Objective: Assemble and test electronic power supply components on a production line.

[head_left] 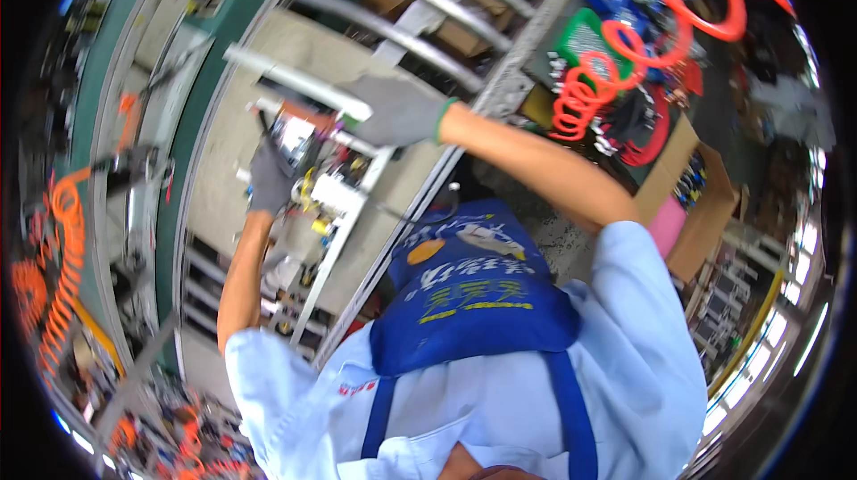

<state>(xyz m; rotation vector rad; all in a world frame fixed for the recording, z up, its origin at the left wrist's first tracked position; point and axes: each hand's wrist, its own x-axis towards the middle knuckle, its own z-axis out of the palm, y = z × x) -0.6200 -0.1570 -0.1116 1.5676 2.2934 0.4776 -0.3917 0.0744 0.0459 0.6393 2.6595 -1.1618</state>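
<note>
A white-framed assembly with wires and small parts lies on a pale board. Its long white bar (pixel 295 78) runs along the far side, and another white rail (pixel 335 248) runs down the near side. My left hand (pixel 270 178), in a grey glove, is closed beside a dark, shiny part (pixel 299 143) at the assembly's left; blur hides exactly what it grips. My right hand (pixel 393 111), in a grey glove with a green cuff, lies at the corner where the bar and rail come close. Its fingers are smeared by motion. A white block (pixel 337 193) and yellow pieces sit between the hands.
The pale board (pixel 406 194) rests on a line with metal rollers (pixel 411 34). Coiled orange air hoses (pixel 585 96) and a green bin (pixel 585 38) are at the right. An open cardboard box (pixel 701 212) stands beyond my right arm. More orange coils (pixel 62 275) hang at the left.
</note>
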